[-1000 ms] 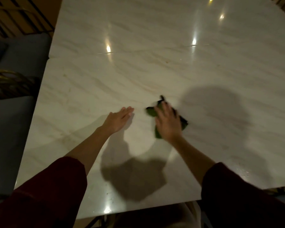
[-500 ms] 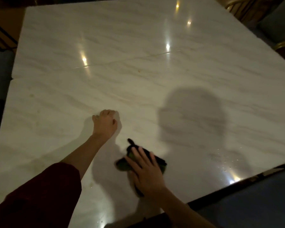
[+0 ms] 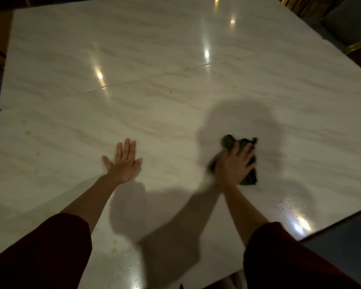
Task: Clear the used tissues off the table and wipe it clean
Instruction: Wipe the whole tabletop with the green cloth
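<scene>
Now we are pressing our right hand (image 3: 232,166) down on a dark green cloth (image 3: 250,177). Its fingers are spread fairly straight across the top instead of curling round it, so the palm is driving the cloth flat against the marble table (image 3: 175,49). The hand is blurred, so we are judging it to be mid-stroke. Our left hand (image 3: 124,163) is lying flat on the bare top, well to the left of the cloth, fingers straight and close together, thumb out, holding nothing. We are reading it as a brace taking our weight while we are leaning over the table. The cloth is sitting toward the near right part of the top. Water droplets (image 3: 288,207) are glinting nearer the edge from it, and yellowish spots (image 3: 114,250) are showing close to the near edge beside our left sleeve (image 3: 40,253), so those patches are probably waiting for the cloth. No used tissues are showing on the top, which suggests the clearing is done. We are seeing no bin, tray or bowl, so we cannot say where any tissues are.
</scene>
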